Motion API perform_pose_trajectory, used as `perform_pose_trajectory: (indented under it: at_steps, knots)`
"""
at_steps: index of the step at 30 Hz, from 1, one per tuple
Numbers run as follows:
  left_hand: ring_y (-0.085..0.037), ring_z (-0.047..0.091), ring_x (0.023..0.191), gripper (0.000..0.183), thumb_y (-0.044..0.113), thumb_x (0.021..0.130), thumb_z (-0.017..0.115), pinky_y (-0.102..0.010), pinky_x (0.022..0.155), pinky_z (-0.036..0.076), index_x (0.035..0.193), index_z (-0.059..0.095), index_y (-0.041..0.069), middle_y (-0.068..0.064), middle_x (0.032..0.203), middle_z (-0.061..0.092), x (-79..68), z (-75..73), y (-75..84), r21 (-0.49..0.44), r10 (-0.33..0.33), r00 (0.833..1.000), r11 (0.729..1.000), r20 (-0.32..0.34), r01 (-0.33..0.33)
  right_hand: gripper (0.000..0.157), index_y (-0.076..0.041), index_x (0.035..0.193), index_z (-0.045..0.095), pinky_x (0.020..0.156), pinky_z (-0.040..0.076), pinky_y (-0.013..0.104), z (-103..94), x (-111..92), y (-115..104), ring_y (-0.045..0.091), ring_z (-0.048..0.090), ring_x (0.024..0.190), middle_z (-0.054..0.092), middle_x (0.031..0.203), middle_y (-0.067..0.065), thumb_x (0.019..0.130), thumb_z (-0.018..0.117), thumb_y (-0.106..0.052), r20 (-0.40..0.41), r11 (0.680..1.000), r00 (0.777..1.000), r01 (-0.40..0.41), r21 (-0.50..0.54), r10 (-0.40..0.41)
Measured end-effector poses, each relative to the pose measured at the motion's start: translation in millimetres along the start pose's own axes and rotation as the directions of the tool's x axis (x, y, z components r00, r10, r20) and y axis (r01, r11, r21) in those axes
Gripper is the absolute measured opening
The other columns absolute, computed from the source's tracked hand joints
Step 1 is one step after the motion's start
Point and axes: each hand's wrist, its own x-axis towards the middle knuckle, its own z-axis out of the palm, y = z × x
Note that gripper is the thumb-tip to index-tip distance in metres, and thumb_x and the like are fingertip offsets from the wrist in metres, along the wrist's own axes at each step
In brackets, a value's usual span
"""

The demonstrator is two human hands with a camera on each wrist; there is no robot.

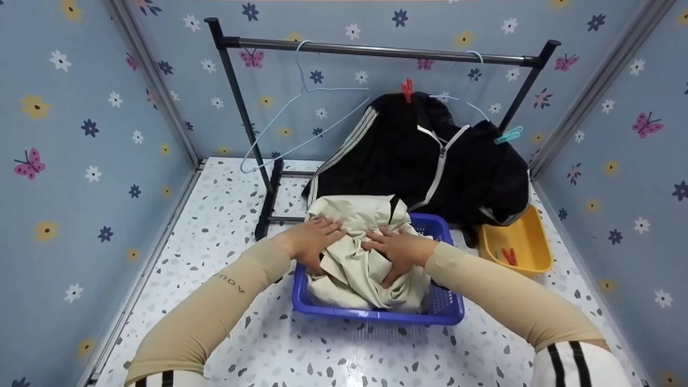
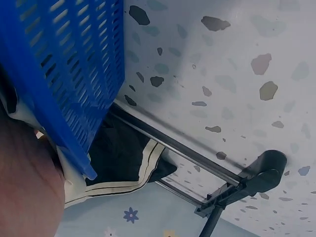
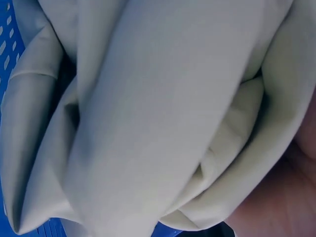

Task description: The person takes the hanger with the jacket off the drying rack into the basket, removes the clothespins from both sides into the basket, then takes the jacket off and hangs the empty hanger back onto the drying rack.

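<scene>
A bundled cream garment (image 1: 352,269) with a black strip near its top fills a blue plastic basket (image 1: 371,316) on the floor. My left hand (image 1: 313,242) lies on the garment's left side, fingers extended. On the right side of the same bundle rests my right hand (image 1: 402,249), thumb and fingers spread over the folds. The right wrist view shows the thick cream folds (image 3: 148,108) close up beside the hand's edge. In the left wrist view, the perforated basket wall (image 2: 74,54) stands next to the left hand (image 2: 29,182).
Behind the basket, a black zip jacket (image 1: 395,150) hangs on a rack (image 1: 371,49), with a red clip (image 1: 408,90) and a teal clip (image 1: 508,135). An unladen blue hanger (image 1: 269,126) hangs at left. A yellow bin (image 1: 540,247) at right holds red clips (image 1: 509,257).
</scene>
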Motion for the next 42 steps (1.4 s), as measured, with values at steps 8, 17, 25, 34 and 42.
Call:
perform_pose_trajectory:
  at_steps: [8,17,25,34,42]
  knots:
    - [-0.042,0.001,0.18,0.123,0.056,0.089,0.088,-0.056,0.147,0.002,0.182,0.019,0.012,-0.017,0.192,0.004,-2.6,-23.8,-9.2,-0.271,-0.005,0.99,0.961,0.143,0.044,0.109,-0.021,0.177,0.033,0.135,0.028,0.079,-11.6,4,2,0.051,0.016,0.176,0.018,0.191,0.015,0.091,0.092,-0.054,0.0,1.0,1.0,0.028,0.001,-0.028]
    - [-0.05,-0.004,0.177,0.116,0.073,0.103,0.063,-0.063,0.145,-0.006,0.182,0.009,0.006,-0.025,0.19,-0.004,-4.4,-27.1,11.0,-0.353,-0.086,0.989,0.927,0.118,0.123,0.107,-0.015,0.176,0.037,0.138,0.032,0.067,-37.3,-13,16,0.05,0.037,0.168,0.035,0.184,0.02,0.088,0.096,-0.028,-0.028,0.962,0.991,0.132,0.24,-0.129]
    - [-0.051,-0.005,0.177,0.12,0.067,0.102,0.072,-0.063,0.145,-0.005,0.182,0.006,0.006,-0.026,0.189,-0.008,-0.6,-11.8,27.1,-0.218,-0.128,0.989,0.966,0.078,0.142,0.071,0.003,0.161,0.056,0.131,0.043,0.066,-64.2,-9,77,0.054,0.054,0.155,0.057,0.165,0.032,0.101,0.081,-0.025,-0.289,0.862,0.955,0.096,0.498,0.061]
    - [-0.051,-0.001,0.177,0.119,0.066,0.101,0.073,-0.063,0.146,-0.002,0.181,0.01,0.005,-0.026,0.189,-0.003,2.9,-4.8,28.4,-0.219,-0.104,0.994,0.97,0.034,0.109,0.098,0.005,0.172,0.036,0.136,0.04,0.055,-47.6,33,117,0.047,0.044,0.163,0.043,0.173,0.036,0.105,0.07,-0.058,-0.199,0.704,0.889,-0.173,0.689,0.413]
    - [-0.05,-0.001,0.178,0.119,0.066,0.1,0.073,-0.062,0.146,-0.001,0.182,0.01,0.006,-0.025,0.19,-0.003,-0.4,-1.0,25.0,-0.242,-0.102,0.994,0.965,0.025,0.105,0.103,0.004,0.177,0.022,0.143,0.027,0.055,-50.5,54,101,0.043,0.025,0.175,0.023,0.187,0.028,0.109,0.06,-0.064,-0.039,0.613,0.907,-0.251,0.749,0.42]
